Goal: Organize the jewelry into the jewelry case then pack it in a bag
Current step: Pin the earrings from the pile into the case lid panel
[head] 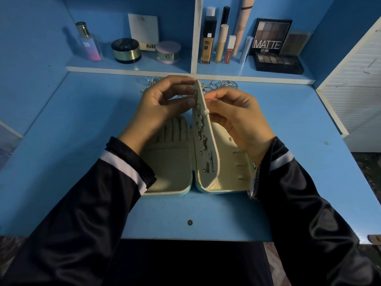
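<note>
Steadying the upright earring panel [203, 141] of my open jewelry case [169, 168] on the counter [82, 141] | left hand [158, 104] pinches its top, right hand [235, 114] pinches its back | loose jewelry [224, 84] just behind | risk: a fumbled stud could drop, the panel could flop.

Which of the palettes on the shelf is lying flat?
The black palette at the front right lies flat; the MATTE palette and the brown palette stand upright behind it.
</note>
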Tool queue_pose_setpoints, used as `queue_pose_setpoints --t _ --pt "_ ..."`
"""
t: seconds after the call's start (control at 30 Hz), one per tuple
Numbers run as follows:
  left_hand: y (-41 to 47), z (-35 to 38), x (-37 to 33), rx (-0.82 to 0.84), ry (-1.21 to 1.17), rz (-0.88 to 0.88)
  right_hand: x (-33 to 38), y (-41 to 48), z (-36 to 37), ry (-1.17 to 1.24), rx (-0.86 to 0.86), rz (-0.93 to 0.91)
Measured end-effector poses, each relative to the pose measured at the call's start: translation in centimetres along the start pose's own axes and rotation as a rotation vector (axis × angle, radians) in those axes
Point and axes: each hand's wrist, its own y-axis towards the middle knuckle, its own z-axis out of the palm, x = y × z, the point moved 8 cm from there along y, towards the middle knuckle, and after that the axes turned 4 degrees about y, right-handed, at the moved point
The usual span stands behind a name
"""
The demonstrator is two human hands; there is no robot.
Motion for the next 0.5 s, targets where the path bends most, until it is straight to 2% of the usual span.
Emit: queue_pose_setpoints --t 0.5 --pt "0.03 0.1 -0.07 0.001 0.016 -0.004 0.25 -0.1 0.08 -0.017 -0.014 -0.028"
